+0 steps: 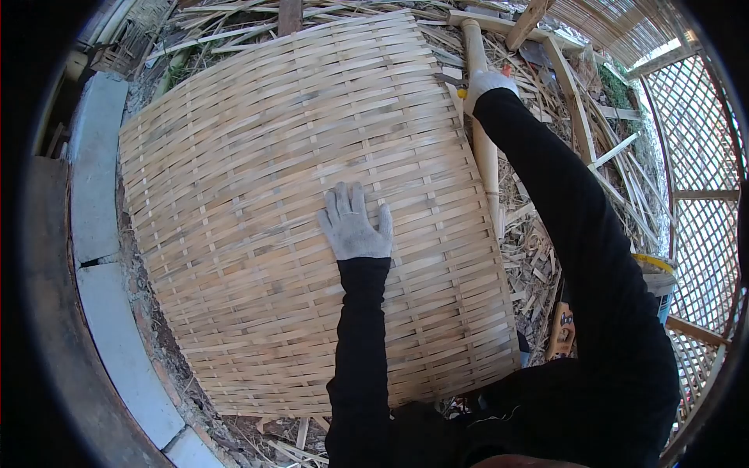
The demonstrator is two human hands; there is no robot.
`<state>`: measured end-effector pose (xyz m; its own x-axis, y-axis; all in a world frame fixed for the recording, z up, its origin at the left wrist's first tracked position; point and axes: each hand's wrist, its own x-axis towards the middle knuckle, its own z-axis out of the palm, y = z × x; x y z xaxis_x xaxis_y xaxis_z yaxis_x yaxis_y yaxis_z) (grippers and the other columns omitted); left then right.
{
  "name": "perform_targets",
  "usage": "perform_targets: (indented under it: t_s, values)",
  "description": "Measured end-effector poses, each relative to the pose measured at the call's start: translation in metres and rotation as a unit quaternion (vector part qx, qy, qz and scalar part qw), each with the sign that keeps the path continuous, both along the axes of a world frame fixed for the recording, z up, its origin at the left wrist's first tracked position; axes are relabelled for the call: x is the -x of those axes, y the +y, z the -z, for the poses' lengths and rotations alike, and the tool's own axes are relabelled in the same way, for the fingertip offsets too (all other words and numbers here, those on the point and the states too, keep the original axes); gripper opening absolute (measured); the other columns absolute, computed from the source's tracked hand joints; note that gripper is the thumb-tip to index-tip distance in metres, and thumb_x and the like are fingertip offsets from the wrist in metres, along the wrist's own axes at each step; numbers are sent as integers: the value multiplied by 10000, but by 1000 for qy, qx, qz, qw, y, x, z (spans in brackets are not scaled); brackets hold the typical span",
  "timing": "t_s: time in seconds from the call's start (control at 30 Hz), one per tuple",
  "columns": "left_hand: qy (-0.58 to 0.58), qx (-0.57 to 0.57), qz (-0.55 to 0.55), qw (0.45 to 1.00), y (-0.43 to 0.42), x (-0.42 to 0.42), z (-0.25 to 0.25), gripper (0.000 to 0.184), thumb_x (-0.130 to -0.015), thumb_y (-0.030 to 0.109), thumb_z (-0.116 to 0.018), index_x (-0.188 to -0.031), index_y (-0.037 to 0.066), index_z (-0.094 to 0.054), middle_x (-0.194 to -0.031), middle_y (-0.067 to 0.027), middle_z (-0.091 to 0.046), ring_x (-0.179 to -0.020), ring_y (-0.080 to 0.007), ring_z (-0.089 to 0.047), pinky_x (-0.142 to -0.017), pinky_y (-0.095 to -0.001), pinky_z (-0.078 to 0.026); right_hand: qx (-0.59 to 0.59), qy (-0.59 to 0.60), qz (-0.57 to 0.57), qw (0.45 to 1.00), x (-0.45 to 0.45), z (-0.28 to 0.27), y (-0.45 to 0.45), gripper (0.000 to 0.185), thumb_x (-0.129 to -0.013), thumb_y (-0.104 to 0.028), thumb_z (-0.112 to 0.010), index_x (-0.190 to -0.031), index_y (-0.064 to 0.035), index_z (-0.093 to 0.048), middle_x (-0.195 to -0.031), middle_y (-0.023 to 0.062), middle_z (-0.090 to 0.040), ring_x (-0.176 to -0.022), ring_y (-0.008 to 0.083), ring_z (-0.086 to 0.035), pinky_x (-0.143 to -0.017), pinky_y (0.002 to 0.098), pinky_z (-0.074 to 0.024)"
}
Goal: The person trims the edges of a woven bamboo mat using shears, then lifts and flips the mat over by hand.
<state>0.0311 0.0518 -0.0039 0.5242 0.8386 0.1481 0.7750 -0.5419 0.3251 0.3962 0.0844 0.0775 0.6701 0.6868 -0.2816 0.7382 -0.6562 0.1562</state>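
A large woven bamboo mat (289, 164) of pale split strips fills the middle of the head view. My left hand (355, 226), in a light grey glove, lies on it with the fingers stretched out. At the mat's far right edge, my gloved right hand (488, 81) is closed around a hand tool (449, 79) with a dark metal end and yellow and orange parts. The glove covers most of this tool, so its exact kind is unclear. Its metal end reaches over the mat's edge, beside a bamboo pole (485, 156).
Pale concrete blocks (101, 171) line the left side. Bamboo scraps (538, 242) litter the ground at right, where a wooden-handled saw (561, 331) and a bucket (659, 281) stand near my body. A lattice panel (702, 156) rises at far right.
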Motion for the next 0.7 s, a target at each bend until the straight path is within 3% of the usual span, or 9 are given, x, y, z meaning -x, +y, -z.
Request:
perform_targets:
  t_s: [0.27, 0.47, 0.57, 0.7]
  values:
    - [1, 8, -3, 1000, 1, 0, 0, 661, -960, 502, -623, -1470, 84, -579, -1575, -184, -496, -1503, -402, -366, -1229, -614, -228, -18, 10, -10, 1000, -12, 15, -2, 388, -905, -246, -723, -1188, 19, -745, -1157, 252, -767, -1119, 364, -753, -956, 442, -608]
    - [-8, 8, 1, 1000, 0, 0, -3, 632, -948, 440, -667, -1455, 73, -582, -1566, -198, -494, -1491, -414, -379, -1219, -595, -258, -52, 5, 6, 999, 4, 4, 4, 500, -909, -408, -712, -1166, 18, -758, -1143, 253, -770, -1079, 373, -762, -932, 443, -606]
    - [-2, 13, 2, 1000, -1, -1, -7, 621, -944, 413, -683, -1452, 70, -582, -1569, -206, -489, -1485, -420, -388, -1215, -586, -271, 23, 84, 16, 996, 5, 5, 18, 547, -877, -423, -715, -1244, -19, -751, -1217, 200, -771, -1157, 347, -744, -985, 434, -589]
    - [2, 2, -4, 1000, -1, -1, -4, 622, -945, 421, -676, -1454, 77, -580, -1568, -202, -489, -1488, -417, -387, -1213, -584, -271, -7, 67, 33, 997, 7, 26, 25, 566, -874, -459, -704, -1242, -32, -763, -1232, 200, -765, -1171, 340, -737, -992, 425, -585]
